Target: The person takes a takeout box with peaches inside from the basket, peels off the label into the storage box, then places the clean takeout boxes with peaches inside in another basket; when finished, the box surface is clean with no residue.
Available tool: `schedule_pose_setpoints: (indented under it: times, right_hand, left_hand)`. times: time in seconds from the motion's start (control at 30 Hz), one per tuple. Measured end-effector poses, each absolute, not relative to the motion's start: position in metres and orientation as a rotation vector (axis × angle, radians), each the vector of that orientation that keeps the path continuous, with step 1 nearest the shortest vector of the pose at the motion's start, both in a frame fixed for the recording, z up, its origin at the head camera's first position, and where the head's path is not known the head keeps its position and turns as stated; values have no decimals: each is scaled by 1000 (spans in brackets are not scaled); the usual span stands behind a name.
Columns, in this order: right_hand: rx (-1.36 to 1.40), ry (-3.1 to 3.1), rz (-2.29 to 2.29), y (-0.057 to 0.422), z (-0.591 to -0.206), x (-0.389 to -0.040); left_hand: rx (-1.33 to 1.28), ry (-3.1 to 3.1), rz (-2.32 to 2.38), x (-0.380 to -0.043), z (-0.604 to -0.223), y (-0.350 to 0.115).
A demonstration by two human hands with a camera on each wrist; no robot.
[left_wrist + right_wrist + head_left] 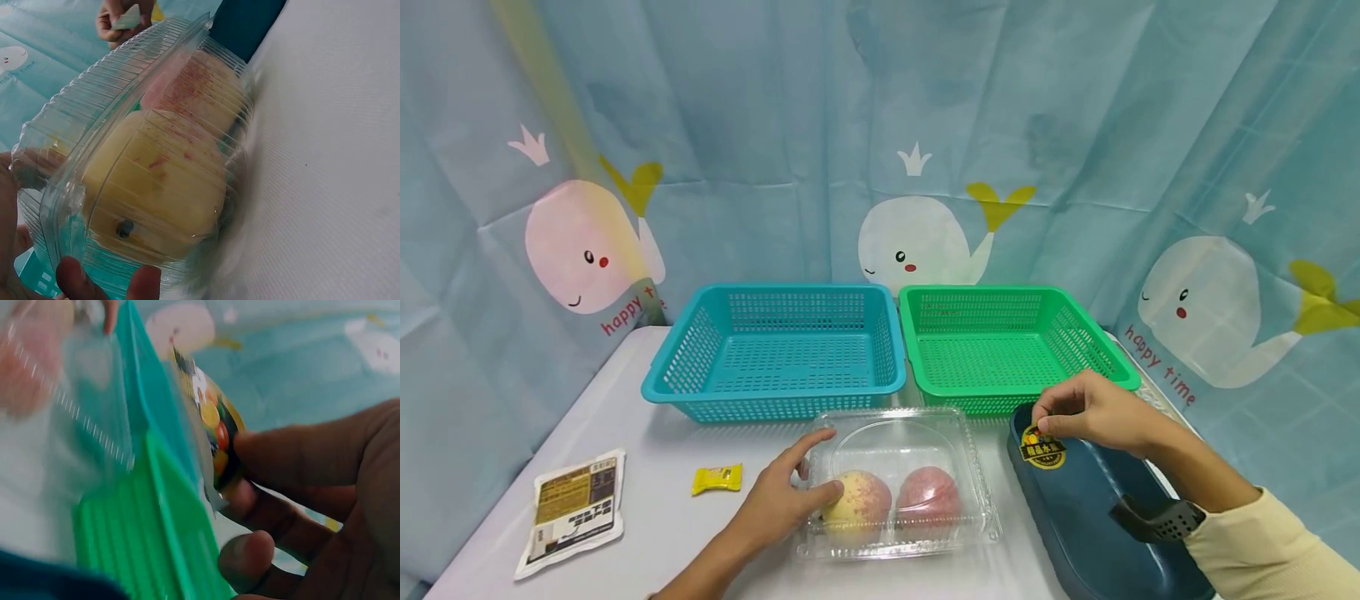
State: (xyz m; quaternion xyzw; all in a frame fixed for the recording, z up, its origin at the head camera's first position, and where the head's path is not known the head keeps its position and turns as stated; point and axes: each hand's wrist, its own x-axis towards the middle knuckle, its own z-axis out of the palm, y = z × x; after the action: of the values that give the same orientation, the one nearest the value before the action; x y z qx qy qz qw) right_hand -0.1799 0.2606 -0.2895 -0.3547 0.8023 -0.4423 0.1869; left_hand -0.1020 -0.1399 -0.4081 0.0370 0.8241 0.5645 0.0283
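Note:
A clear plastic clamshell box [917, 429] sits on the white table with two peaches inside, one yellow and pink [856, 498], one pinker [929, 493]. My left hand [775, 500] holds the box by its left end, thumb and fingers spread along it. To the right of the box, my right hand [1097, 412] pinches a round black-and-gold sticker [1043, 452] with fruit printed on it. The right wrist view shows the sticker [220, 428] nearly edge-on between thumb and finger. Beneath that hand lies a long dark blue container [1097, 508].
A blue mesh basket [797, 392] and a green mesh basket [1015, 392] stand side by side behind the box. On the left lie a small yellow packet [717, 479] and a flat white-and-brown pouch [576, 508]. A whale-print curtain [775, 167] hangs behind the table.

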Motion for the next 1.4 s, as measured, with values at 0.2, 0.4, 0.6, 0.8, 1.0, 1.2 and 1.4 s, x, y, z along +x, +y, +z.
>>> schedule_pose_setpoints:
  times: [0.2, 0.4, 0.6, 0.8, 1.0, 1.2, 1.4]
  right_hand:
    - [-972, 2179, -1252, 288, -306, -187]
    - [-922, 2100, -1270, 308, -327, -194]
    - [-791, 2089, -1234, 322, -356, -200]
    - [-781, 2099, -1190, 327, -378, -201]
    - [-810, 2128, -1182, 331, -390, -201]
    - [-913, 2260, -1107, 331, -399, -201]
    - [-859, 2402, -971, 328, -396, -197]
  left_hand:
    - [98, 2529, 1757, -101, -408, -139]
    - [108, 2535, 1750, -101, -407, -139]
    - [117, 2536, 1734, -101, -409, -139]
    - [115, 2533, 1735, -101, -409, -140]
    - [128, 2522, 1755, -101, -408, -140]
    - [110, 2535, 1742, -101, -409, -140]
    - [87, 2538, 1738, -101, -409, -139]
